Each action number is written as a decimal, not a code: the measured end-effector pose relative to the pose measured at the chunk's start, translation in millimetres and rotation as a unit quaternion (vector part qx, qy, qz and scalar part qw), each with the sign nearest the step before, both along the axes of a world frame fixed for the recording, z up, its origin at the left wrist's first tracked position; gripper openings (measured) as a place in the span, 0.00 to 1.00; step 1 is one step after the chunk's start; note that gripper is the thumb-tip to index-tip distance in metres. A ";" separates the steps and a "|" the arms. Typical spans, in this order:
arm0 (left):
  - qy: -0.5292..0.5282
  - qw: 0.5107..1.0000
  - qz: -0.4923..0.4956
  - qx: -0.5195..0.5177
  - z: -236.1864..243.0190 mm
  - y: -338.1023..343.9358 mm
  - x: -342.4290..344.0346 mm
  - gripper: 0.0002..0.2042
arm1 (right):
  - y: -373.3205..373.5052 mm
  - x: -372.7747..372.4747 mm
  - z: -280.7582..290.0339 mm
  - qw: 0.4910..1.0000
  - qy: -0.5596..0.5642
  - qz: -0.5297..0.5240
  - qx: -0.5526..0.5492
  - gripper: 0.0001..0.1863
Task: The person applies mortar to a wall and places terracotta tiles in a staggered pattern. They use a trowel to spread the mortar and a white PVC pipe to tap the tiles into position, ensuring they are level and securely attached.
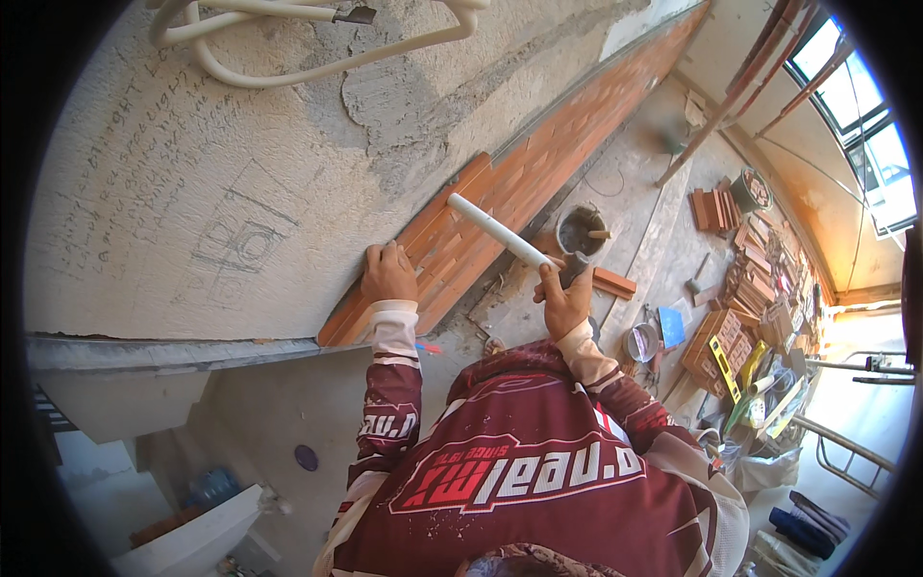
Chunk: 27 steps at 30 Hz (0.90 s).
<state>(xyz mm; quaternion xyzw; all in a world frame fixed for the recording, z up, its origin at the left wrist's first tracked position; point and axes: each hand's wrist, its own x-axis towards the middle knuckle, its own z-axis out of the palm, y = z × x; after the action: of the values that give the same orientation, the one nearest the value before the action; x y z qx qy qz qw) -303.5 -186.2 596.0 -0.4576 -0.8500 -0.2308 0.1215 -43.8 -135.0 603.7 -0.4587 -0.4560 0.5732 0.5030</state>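
Observation:
My left hand (389, 274) presses on the top course of thin orange brick tiles (348, 322) at the near end of the wall. Its fingers are curled together over the tile edge. In my right hand (565, 306) is a mallet (498, 231) with a white, pipe-like handle, gripped close to its dark grey head. The free end of the white handle meets the upper brick tiles to the right of my left hand; whether it touches them I cannot tell.
Pencil marks cover the plaster wall (144, 221), below a looped cream pipe (288, 72). A mortar bucket (582, 231) stands on the floor. Stacked bricks (755, 279), a yellow level (724, 368) and a metal frame (846, 447) lie right. Slanting poles (726, 101) rise behind.

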 end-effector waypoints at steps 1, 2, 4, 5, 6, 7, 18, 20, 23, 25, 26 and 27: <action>0.002 1.000 0.001 0.002 -0.2 -0.5 -0.3 0.08 | 0.3 0.5 2.6 1.000 -0.002 0.005 -0.001 0.20; 0.003 1.000 0.002 0.003 -0.4 -1.1 -0.8 0.08 | 1.0 1.0 4.4 1.000 -0.003 0.010 -0.001 0.20; -0.004 1.000 0.004 0.003 -3.5 -0.2 0.2 0.09 | 2.6 3.5 3.2 1.000 0.004 0.012 -0.007 0.20; -0.011 1.000 0.008 0.002 -4.7 0.7 1.0 0.09 | 3.7 4.8 2.4 1.000 0.007 0.014 -0.010 0.20; -0.017 1.000 0.012 0.000 -4.2 1.0 1.1 0.10 | 5.4 6.0 1.9 1.000 0.009 0.018 -0.014 0.20; -0.008 1.000 0.009 0.005 -3.7 1.2 1.4 0.09 | 7.4 7.8 1.0 1.000 0.011 0.022 -0.017 0.20; -0.023 0.999 0.032 -0.004 1.7 2.3 6.2 0.10 | 32.7 23.0 8.3 0.995 0.013 0.099 0.017 0.16; -0.024 0.999 0.036 -0.001 3.5 3.5 6.8 0.10 | 35.6 24.8 10.7 0.994 0.013 0.108 0.015 0.16; -0.020 0.999 0.041 -0.005 3.3 4.1 8.3 0.09 | 42.5 29.8 8.3 0.992 0.024 0.124 -0.003 0.18; -0.026 0.999 0.038 -0.008 4.3 4.1 7.1 0.09 | 45.2 31.1 8.7 0.991 0.025 0.131 -0.002 0.17; -0.035 0.999 0.035 -0.009 5.0 3.3 6.6 0.09 | 46.7 31.5 9.4 0.991 0.025 0.134 -0.001 0.17; -0.045 0.998 0.031 -0.010 5.4 1.9 7.0 0.09 | 48.0 32.7 11.4 0.990 0.021 0.139 -0.002 0.17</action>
<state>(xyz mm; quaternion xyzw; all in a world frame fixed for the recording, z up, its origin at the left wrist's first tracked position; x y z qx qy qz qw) -296.5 -184.3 601.4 -0.4211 -0.8708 -0.2390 0.0855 -11.2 -86.9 615.1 -0.3792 -0.5036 0.6482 0.4271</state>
